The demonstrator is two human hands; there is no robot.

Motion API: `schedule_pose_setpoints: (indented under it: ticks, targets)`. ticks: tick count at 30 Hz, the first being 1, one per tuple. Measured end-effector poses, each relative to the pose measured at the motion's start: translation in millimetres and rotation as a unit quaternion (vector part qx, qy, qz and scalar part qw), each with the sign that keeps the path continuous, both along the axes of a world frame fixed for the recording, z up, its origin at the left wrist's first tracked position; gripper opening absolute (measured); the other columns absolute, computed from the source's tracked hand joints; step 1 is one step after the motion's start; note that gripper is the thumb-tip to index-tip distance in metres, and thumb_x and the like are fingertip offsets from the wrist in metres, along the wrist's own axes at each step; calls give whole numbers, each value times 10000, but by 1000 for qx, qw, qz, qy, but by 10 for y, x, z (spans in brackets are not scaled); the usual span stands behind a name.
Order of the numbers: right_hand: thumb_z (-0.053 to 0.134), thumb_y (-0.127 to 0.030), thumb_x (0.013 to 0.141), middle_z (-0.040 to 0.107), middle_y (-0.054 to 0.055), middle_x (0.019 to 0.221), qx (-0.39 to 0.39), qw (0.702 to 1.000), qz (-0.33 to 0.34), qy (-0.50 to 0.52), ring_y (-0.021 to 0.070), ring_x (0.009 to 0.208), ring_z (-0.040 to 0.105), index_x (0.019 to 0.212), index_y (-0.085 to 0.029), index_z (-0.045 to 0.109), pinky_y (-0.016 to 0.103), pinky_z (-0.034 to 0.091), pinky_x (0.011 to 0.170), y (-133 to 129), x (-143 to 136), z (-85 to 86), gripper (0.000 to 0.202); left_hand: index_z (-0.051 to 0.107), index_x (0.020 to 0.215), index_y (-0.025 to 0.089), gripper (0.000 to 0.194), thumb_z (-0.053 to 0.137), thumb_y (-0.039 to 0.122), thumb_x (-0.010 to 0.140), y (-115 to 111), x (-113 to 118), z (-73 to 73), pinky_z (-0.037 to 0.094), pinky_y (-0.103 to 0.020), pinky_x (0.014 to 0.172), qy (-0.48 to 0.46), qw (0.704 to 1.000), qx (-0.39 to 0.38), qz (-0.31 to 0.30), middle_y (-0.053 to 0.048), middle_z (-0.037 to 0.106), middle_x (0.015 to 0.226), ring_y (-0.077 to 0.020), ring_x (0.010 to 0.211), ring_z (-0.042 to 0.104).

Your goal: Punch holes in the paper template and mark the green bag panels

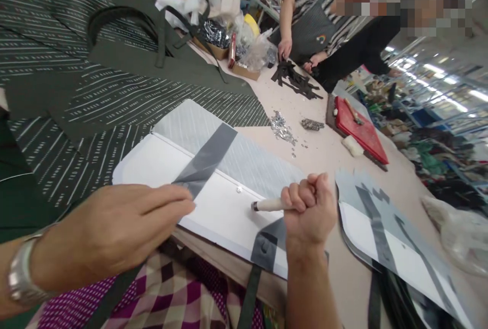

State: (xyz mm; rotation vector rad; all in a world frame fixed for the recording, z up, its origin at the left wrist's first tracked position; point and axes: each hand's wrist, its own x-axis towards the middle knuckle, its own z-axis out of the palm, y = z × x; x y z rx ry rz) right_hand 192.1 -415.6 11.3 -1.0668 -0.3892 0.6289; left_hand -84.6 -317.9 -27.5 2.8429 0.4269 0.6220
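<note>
A white panel [156, 158] with a pale grey upper section lies before me, crossed by dark grey straps [213, 153]. A small silvery fastener [239, 189] sits near its middle. My left hand [129, 225] is over the panel's left part, beside the strap's lower end, fingers pressed together; its thumb and anything pinched are hidden. My right hand [309, 212] is closed in a fist around a white stick-like tool with a dark tip [269, 205], held sideways above the panel. Below the tool, a second strap end [264, 248] carries a round fastener.
Dark printed fabric [125, 92] covers the left. Several small silver pieces [282, 128] lie scattered near a red board [360, 128]. More panels [381, 232] are stacked at right. Across the table, a person's hands [284, 49] handle black strips [295, 81] beside bags and boxes.
</note>
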Motion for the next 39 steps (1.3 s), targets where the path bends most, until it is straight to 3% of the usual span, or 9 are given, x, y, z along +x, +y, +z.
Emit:
schedule_pose_setpoints:
  ticks: [2, 4, 8, 12, 17, 23, 31, 39]
  targets:
    - [588, -368, 859, 212, -142, 412, 15, 999, -14, 35, 52, 338, 156, 693, -206, 569, 188, 278, 368, 43, 9, -93, 232, 575, 1196, 215, 342, 378, 146, 924, 42, 405, 122, 527, -308, 689, 29, 996, 40, -74, -45, 591, 1307, -169, 823, 657]
    - [595, -369, 850, 224, -145, 402, 28, 997, -27, 61, 53, 335, 151, 688, -206, 561, 187, 271, 366, 68, 45, -152, 232, 556, 1247, 194, 407, 403, 99, 883, 120, 716, 134, 536, -303, 653, 82, 988, 54, -121, -55, 525, 1398, -162, 799, 676]
    - [606, -363, 836, 248, -146, 383, 56, 992, -55, 96, 51, 325, 158, 676, -207, 551, 184, 251, 363, 90, 136, -227, 230, 552, 1268, 199, 448, 467, 95, 841, 282, 990, -93, 529, -310, 587, 148, 975, 53, -156, -49, 539, 1387, -162, 767, 690]
    - [595, -351, 845, 281, -144, 375, 69, 985, -76, 140, 47, 313, 189, 679, -203, 537, 182, 252, 369, 120, 201, -349, 230, 531, 1290, 176, 466, 445, 76, 843, 321, 1002, -263, 515, -306, 602, 144, 973, 53, -170, -52, 541, 1386, -167, 826, 685]
    - [603, -364, 844, 291, -146, 374, 57, 985, -79, 143, 44, 315, 223, 688, -201, 495, 180, 286, 404, 161, 230, -547, 250, 527, 1295, 154, 465, 450, 85, 841, 291, 1000, -277, 496, -309, 582, 136, 973, 66, -172, -93, 547, 1374, -159, 722, 653]
    - [583, -348, 863, 301, -150, 373, 43, 987, -74, 139, 36, 315, 224, 709, -196, 465, 165, 313, 428, 165, 241, -707, 247, 520, 1284, 167, 436, 467, 96, 858, 317, 1003, -336, 505, -295, 634, 132, 974, 34, -181, -81, 525, 1397, -160, 805, 673]
    - [563, -261, 873, 312, -148, 393, 39, 985, -82, 147, 25, 324, 271, 721, -184, 467, 147, 357, 458, 147, 216, -709, 195, 560, 1269, 197, 419, 476, 127, 864, 324, 1006, -328, 477, -333, 529, 126, 976, 44, -171, -42, 549, 1379, -160, 685, 655]
    - [541, -278, 893, 263, -141, 438, 16, 990, -103, 100, 26, 332, 250, 702, -188, 471, 162, 384, 479, 114, 153, -688, 223, 548, 1277, 191, 422, 464, 125, 869, 328, 1003, -369, 471, -321, 555, 117, 979, 11, -169, -62, 539, 1386, -163, 734, 661]
